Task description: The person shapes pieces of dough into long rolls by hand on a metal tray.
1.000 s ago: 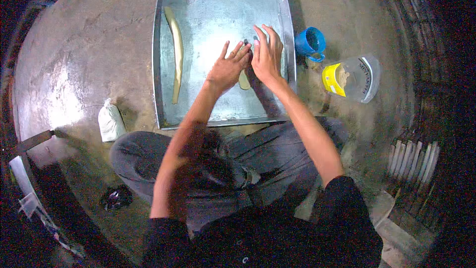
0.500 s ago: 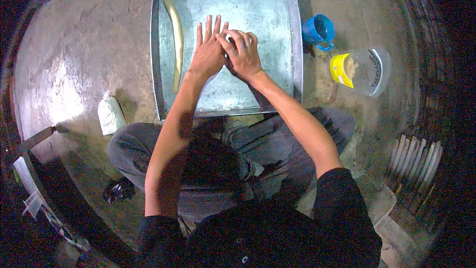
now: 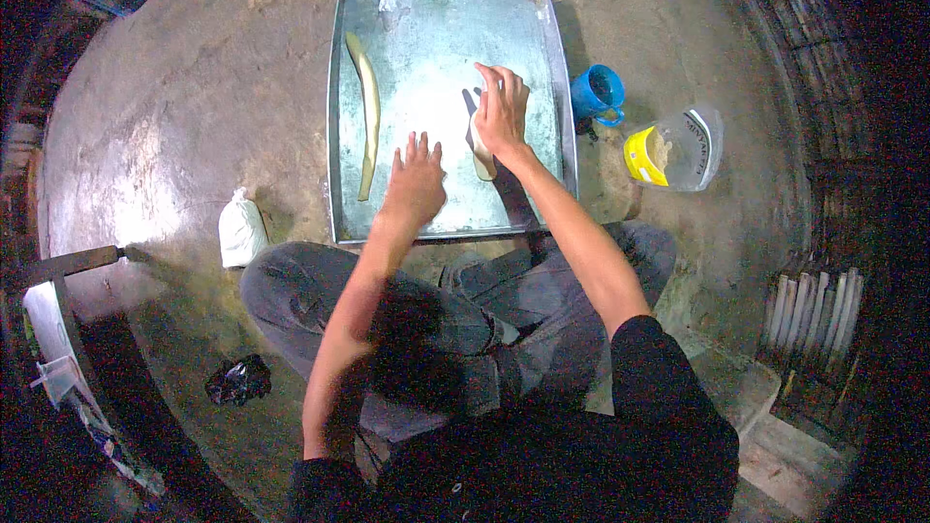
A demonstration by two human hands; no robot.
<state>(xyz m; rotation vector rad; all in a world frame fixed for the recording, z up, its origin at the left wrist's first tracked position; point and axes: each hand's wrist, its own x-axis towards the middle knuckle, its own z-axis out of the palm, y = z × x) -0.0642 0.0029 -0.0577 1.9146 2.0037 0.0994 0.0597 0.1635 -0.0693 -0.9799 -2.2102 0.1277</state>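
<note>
Left in a grey metal tray (image 3: pixel 465 24), a long, pale, doughy strip (image 3: pixel 368 102) looks finished; a shorter pale piece (image 3: pixel 482 163), partly hidden by the half-curled right hand (image 3: pixel 504 118), doesn't. Left hand (image 3: pixel 417 192) spread, apparently empty; right's grip unclear.

Setting: dim interior, used as a floor-level work area; home or small workshop, cannot tell which. Evidence: bare, stained, concrete-like floor (image 3: pixel 242 107); broad metal tray (image 3: pixel 465 19) set directly on it, upper centre; blue mug (image 3: pixel 586 92) and clear container (image 3: pixel 693 150) to its right; white bag (image 3: pixel 241 230), left of centre; pale slats (image 3: pixel 814 310), lower right.
</note>
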